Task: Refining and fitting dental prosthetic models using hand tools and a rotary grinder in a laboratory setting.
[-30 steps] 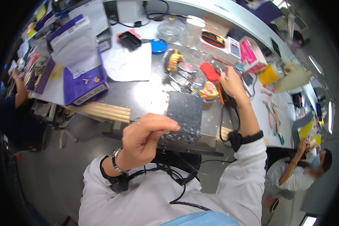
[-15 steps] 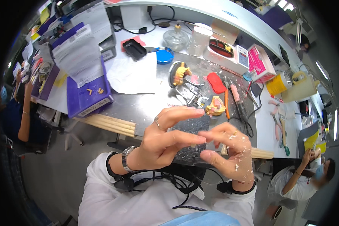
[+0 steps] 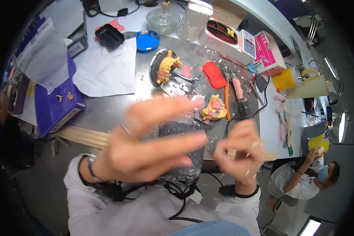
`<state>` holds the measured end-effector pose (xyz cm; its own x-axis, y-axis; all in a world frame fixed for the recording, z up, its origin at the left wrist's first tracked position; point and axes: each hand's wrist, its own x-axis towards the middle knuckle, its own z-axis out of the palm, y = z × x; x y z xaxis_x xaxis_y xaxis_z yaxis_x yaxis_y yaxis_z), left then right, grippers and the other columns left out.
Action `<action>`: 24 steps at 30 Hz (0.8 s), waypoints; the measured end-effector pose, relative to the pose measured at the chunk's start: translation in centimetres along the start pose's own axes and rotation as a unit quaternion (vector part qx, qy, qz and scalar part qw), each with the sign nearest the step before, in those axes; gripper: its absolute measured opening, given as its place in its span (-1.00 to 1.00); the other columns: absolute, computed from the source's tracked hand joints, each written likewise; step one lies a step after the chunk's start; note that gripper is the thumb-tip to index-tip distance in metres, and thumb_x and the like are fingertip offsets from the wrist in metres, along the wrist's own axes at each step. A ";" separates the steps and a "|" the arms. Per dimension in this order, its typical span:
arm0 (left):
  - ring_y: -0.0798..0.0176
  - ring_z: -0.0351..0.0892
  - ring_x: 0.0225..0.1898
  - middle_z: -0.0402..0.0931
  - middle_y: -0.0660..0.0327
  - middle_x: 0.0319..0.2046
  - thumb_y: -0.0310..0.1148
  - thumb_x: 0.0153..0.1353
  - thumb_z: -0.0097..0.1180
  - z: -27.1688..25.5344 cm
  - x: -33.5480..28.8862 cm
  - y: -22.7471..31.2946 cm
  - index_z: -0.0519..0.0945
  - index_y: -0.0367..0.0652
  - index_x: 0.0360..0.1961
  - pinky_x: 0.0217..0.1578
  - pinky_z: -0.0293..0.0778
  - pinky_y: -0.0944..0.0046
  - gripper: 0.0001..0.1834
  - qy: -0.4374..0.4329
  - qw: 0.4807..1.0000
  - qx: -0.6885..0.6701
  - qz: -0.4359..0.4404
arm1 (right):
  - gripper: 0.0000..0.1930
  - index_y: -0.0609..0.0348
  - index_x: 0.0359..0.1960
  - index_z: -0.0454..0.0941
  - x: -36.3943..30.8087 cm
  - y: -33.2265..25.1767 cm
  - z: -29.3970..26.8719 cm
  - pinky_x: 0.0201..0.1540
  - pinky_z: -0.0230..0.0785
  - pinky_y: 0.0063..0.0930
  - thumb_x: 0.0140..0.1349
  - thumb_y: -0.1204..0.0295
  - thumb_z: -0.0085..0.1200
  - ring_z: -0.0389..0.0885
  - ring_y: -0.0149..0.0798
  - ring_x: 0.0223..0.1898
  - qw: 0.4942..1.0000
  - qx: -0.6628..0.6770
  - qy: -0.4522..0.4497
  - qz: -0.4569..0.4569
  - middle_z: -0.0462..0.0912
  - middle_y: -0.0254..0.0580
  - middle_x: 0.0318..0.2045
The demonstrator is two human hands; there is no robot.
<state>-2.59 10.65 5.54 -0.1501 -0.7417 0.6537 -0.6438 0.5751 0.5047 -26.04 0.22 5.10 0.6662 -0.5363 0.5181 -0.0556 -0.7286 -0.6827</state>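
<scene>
My left hand [image 3: 141, 141] is held over a dark speckled pad [image 3: 185, 165] at the bench's front edge. Its fingers are stretched out and apart, blurred by motion, with nothing seen in them. To its right, my right hand [image 3: 244, 153] is curled, thumb and fingertips together. White flecks stick to its skin; anything pinched there is too blurred to make out. Just beyond the hands sits a yellow dental cast [image 3: 213, 111] with a pink patch. Farther left, another yellow cast [image 3: 169, 67] is on a round black mount. A red wax slab [image 3: 214, 74] lies between orange-handled tool [image 3: 226, 98] and casts.
A purple tray [image 3: 63, 112] with small tan pieces stands left, near a white sheet [image 3: 106, 74]. Behind are a blue round lid [image 3: 147, 41], a glass burner [image 3: 163, 19] and a white heating unit [image 3: 224, 39]. Pliers [image 3: 280, 118] lie right; a masked co-worker [image 3: 303, 177] sits beyond.
My hands have moved apart; the left has gone left and the right has curled its fingers into a pinch. The whole view has shifted, with bench items now farther left and higher.
</scene>
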 end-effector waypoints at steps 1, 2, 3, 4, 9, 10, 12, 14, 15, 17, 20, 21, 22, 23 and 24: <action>-0.16 0.40 0.14 0.36 -0.23 0.14 -0.17 -0.02 0.37 -0.9 0.9 -1.2 0.68 -0.17 -0.13 0.13 0.33 0.06 -0.57 -0.007 0.999 0.038 0.002 | -0.69 0.10 -0.42 0.70 0.4 1.0 -0.6 -0.31 0.33 -0.42 -0.33 0.58 0.39 0.48 -0.24 -0.33 0.997 -0.079 0.024 -0.004 0.53 -0.30 -0.47; -0.21 0.36 0.18 0.35 -0.23 0.16 -0.21 -0.03 0.36 -1.0 1.4 -2.7 0.64 -0.21 -0.07 0.17 0.29 0.04 -0.52 0.019 0.999 0.039 -0.014 | -0.69 0.07 -0.42 0.70 0.5 2.2 -0.8 -0.21 0.36 -0.35 -0.33 0.57 0.38 0.47 -0.25 -0.28 0.993 -0.108 0.035 0.014 0.52 -0.28 -0.40; -0.13 0.35 0.22 0.35 -0.16 0.18 -0.28 -0.06 0.35 -1.6 2.0 -3.6 0.58 -0.23 0.02 0.21 0.24 0.04 -0.44 0.018 0.995 0.092 -0.038 | -0.69 0.04 -0.42 0.71 0.7 3.4 -0.8 -0.10 0.39 -0.28 -0.34 0.56 0.38 0.46 -0.26 -0.23 0.989 -0.135 0.046 0.029 0.50 -0.26 -0.34; -0.08 0.34 0.23 0.35 -0.11 0.20 -0.30 -0.09 0.36 -1.8 2.8 -4.6 0.54 -0.22 0.07 0.22 0.23 0.06 -0.39 0.008 0.991 0.120 -0.055 | -0.69 0.04 -0.42 0.71 1.0 4.6 -0.6 -0.10 0.39 -0.28 -0.34 0.56 0.38 0.46 -0.26 -0.23 0.989 -0.137 0.041 0.036 0.50 -0.26 -0.34; 0.07 0.34 0.25 0.33 0.04 0.24 -0.36 -0.18 0.42 -0.1 2.9 -9.4 0.41 -0.20 0.20 0.23 0.22 0.13 -0.19 -0.026 0.988 0.126 -0.088 | -0.67 -0.07 -0.42 0.72 1.4 7.2 0.6 0.35 -0.05 0.25 -0.37 0.50 0.38 0.34 -0.18 -0.01 0.993 -0.121 -0.011 -0.006 0.42 -0.19 -0.18; 0.09 0.33 0.26 0.33 0.06 0.24 -0.37 -0.20 0.44 0.5 2.7 -9.9 0.38 -0.19 0.22 0.23 0.23 0.14 -0.14 -0.021 0.992 0.063 -0.111 | -0.68 -0.09 -0.45 0.71 1.4 7.3 0.8 0.36 -0.11 0.27 -0.39 0.49 0.39 0.32 -0.14 0.04 0.992 -0.124 -0.012 0.004 0.41 -0.18 -0.17; 0.13 0.35 0.23 0.35 0.10 0.21 -0.40 -0.21 0.47 1.0 2.5 -10.5 0.31 -0.19 0.26 0.23 0.26 0.18 -0.08 -0.036 0.987 -0.013 -0.154 | -0.69 -0.10 -0.46 0.70 1.3 7.7 1.0 0.35 -0.11 0.29 -0.39 0.48 0.39 0.31 -0.13 0.05 0.993 -0.115 -0.011 0.011 0.40 -0.17 -0.15; 0.15 0.37 0.22 0.36 0.10 0.20 -0.42 -0.19 0.46 1.4 2.3 -11.0 0.30 -0.20 0.26 0.21 0.27 0.20 -0.09 -0.047 0.985 -0.038 -0.159 | -0.69 -0.10 -0.47 0.69 1.3 7.9 1.1 0.34 -0.12 0.31 -0.39 0.48 0.39 0.31 -0.13 0.06 0.994 -0.104 -0.009 0.016 0.40 -0.16 -0.13; 0.16 0.39 0.20 0.37 0.10 0.19 -0.45 -0.18 0.45 1.6 2.2 -11.1 0.29 -0.20 0.25 0.20 0.29 0.22 -0.10 -0.055 0.984 -0.057 -0.162 | -0.70 -0.09 -0.49 0.67 1.3 7.9 1.2 0.34 -0.13 0.34 -0.39 0.48 0.38 0.31 -0.13 0.07 0.995 -0.101 -0.005 0.012 0.38 -0.14 -0.11; 0.21 0.42 0.16 0.39 0.08 0.17 -0.53 -0.13 0.38 2.0 2.0 -11.6 0.27 -0.22 0.25 0.18 0.30 0.26 -0.15 -0.058 0.978 -0.088 -0.178 | -0.72 -0.08 -0.51 0.66 1.1 8.3 1.4 0.33 -0.13 0.36 -0.39 0.48 0.38 0.31 -0.12 0.07 0.995 -0.096 -0.002 0.011 0.37 -0.13 -0.09; 0.26 0.43 0.11 0.40 0.07 0.14 -0.63 -0.04 0.23 2.3 1.8 -12.0 0.25 -0.26 0.24 0.17 0.29 0.29 -0.25 -0.051 0.978 -0.109 -0.172 | -0.72 -0.07 -0.52 0.63 0.8 9.0 1.5 0.31 -0.16 0.41 -0.39 0.48 0.37 0.33 -0.10 0.07 0.997 -0.076 -0.001 0.002 0.34 -0.10 -0.07; 0.26 0.43 0.11 0.40 0.07 0.14 -0.63 -0.04 0.23 2.4 1.7 -12.1 0.25 -0.26 0.24 0.17 0.29 0.29 -0.25 -0.054 0.977 -0.112 -0.175 | -0.72 -0.08 -0.53 0.62 0.9 9.0 1.5 0.30 -0.17 0.43 -0.39 0.48 0.37 0.33 -0.10 0.07 0.998 -0.068 0.002 -0.003 0.32 -0.09 -0.06; 0.27 0.43 0.11 0.39 0.07 0.15 -0.63 -0.04 0.23 2.7 1.7 -12.1 0.24 -0.27 0.24 0.17 0.29 0.29 -0.25 -0.036 0.979 -0.106 -0.169 | -0.72 -0.08 -0.54 0.61 1.0 9.1 1.5 0.30 -0.17 0.45 -0.39 0.48 0.37 0.34 -0.09 0.07 0.998 -0.060 0.005 -0.007 0.31 -0.09 -0.05; 0.27 0.43 0.11 0.38 0.07 0.15 -0.63 -0.03 0.22 2.8 1.7 -12.2 0.24 -0.28 0.24 0.16 0.29 0.30 -0.25 -0.019 0.982 -0.098 -0.163 | -0.72 -0.08 -0.54 0.61 1.0 9.3 1.5 0.30 -0.17 0.45 -0.39 0.48 0.37 0.34 -0.09 0.07 0.998 -0.058 0.004 -0.002 0.31 -0.09 -0.05; 0.27 0.40 0.14 0.36 0.07 0.16 -0.64 -0.02 0.22 2.6 1.6 -12.3 0.22 -0.29 0.25 0.18 0.29 0.29 -0.25 -0.029 0.978 -0.117 -0.171 | -0.72 -0.09 -0.54 0.60 1.1 9.5 1.5 0.29 -0.18 0.46 -0.40 0.48 0.38 0.33 -0.08 0.07 0.998 -0.061 0.007 -0.021 0.30 -0.10 -0.06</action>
<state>3.10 1.50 -1.10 -0.0025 -0.9191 0.3939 -0.4761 0.3475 0.8078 -24.73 -6.66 -1.64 0.6600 -0.5088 0.5527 -0.1184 -0.7970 -0.5923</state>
